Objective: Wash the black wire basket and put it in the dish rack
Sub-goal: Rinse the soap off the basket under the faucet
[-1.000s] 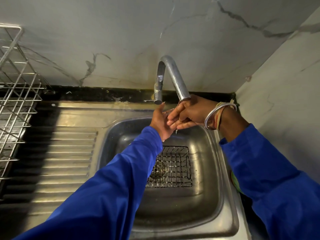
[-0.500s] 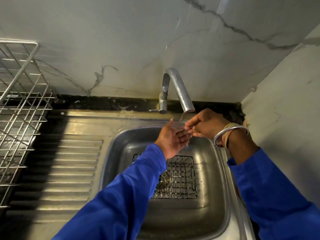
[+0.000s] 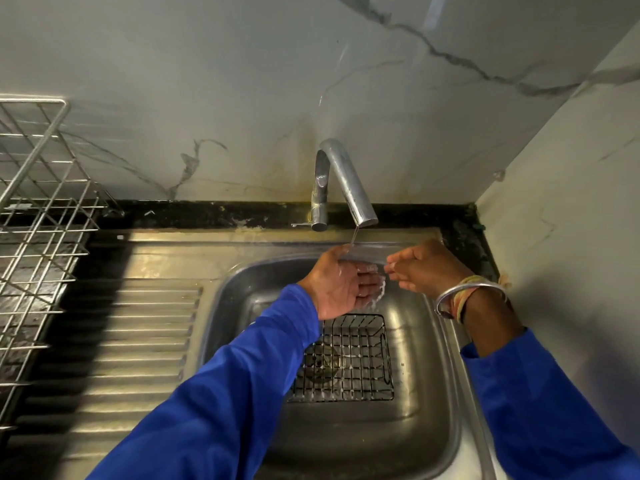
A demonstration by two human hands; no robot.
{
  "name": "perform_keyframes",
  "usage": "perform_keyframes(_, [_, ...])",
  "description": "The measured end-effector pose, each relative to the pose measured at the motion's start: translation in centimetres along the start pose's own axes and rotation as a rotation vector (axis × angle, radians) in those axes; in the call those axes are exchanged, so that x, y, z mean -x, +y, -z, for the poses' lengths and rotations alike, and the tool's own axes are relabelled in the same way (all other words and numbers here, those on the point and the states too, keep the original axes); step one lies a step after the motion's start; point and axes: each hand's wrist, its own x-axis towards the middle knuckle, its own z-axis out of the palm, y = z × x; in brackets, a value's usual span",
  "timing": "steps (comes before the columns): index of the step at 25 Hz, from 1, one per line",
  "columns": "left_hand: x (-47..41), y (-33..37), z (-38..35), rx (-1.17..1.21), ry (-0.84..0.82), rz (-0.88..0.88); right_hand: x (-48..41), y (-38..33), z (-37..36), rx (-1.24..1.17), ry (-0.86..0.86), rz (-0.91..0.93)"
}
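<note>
Looks down from the head on two hands above one steel sink. Finds the left hand palm-up beneath the single tap, its fingers spread into a loose, wide cup, holding nothing but water, with one thin stream landing at the thumb side. Puts the right hand just beside it across a narrow gap, its fingers bent loosely inward with the tips toward the left palm, gripping nothing. Counts one silver bangle with coloured threads on the right wrist, and two blue sleeves. Places the one black wire basket on the sink floor, below both hands and touched by neither, open side up over the drain, its left edge hidden behind the left sleeve. Shows one dish rack of silver wire at the far left on the table, well apart from the basket, next to one ridged draining board.
</note>
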Motion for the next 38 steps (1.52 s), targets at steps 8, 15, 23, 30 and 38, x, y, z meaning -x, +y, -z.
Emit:
perform_keyframes(8, [-2.7,1.5,-1.6,-0.046,0.042,0.013,1.3,1.3,-0.5,0.006,0.087,0.117])
perform_keyframes(15, [-2.6,1.6,-1.5,0.006,0.103,-0.062,1.5,1.9,-0.6,-0.008,0.082,0.115])
perform_keyframes(23, [0.8,-0.2,2.1,-0.156,0.188,-0.029,0.9,3.1,-1.7,-0.14,0.035,0.067])
perform_keyframes(30, [2.4,0.3,3.1,-0.171,0.26,-0.048,0.9,2.6,-2.7,-0.223,-0.016,0.058])
perform_keyframes(38, [2.7,0.6,1.9,-0.091,0.295,-0.076,0.2,-2.5,-4.7,-0.198,-0.142,0.18])
